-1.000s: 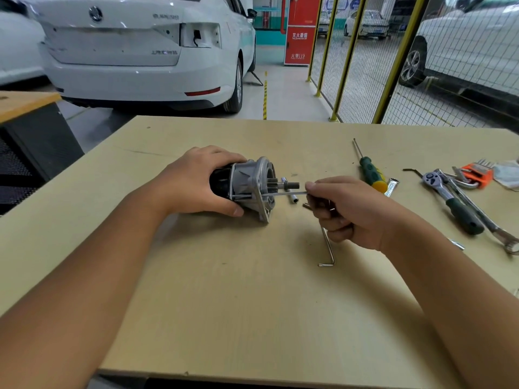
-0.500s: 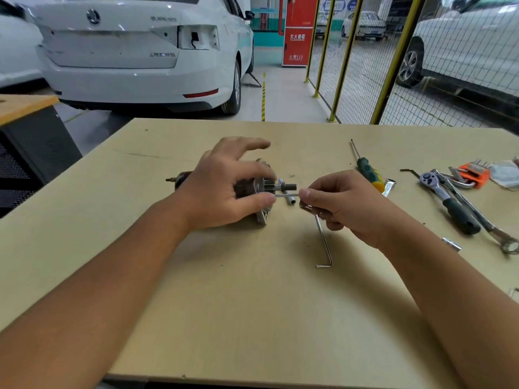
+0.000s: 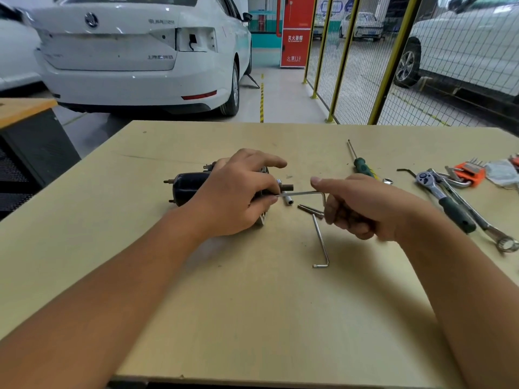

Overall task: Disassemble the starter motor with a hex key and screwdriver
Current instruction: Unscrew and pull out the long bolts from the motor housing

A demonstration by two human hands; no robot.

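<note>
Right hand (image 3: 362,209) grips the hex key (image 3: 300,194), its long arm lying level along the starter motor (image 3: 191,188) axis, leftward into the flange that the left hand (image 3: 238,195) clasps.

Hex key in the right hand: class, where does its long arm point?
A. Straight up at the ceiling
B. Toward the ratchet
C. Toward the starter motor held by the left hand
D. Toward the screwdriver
C: the right hand grips the bent end of the hex key, and its long arm runs level to the starter motor that the left hand holds.
</note>
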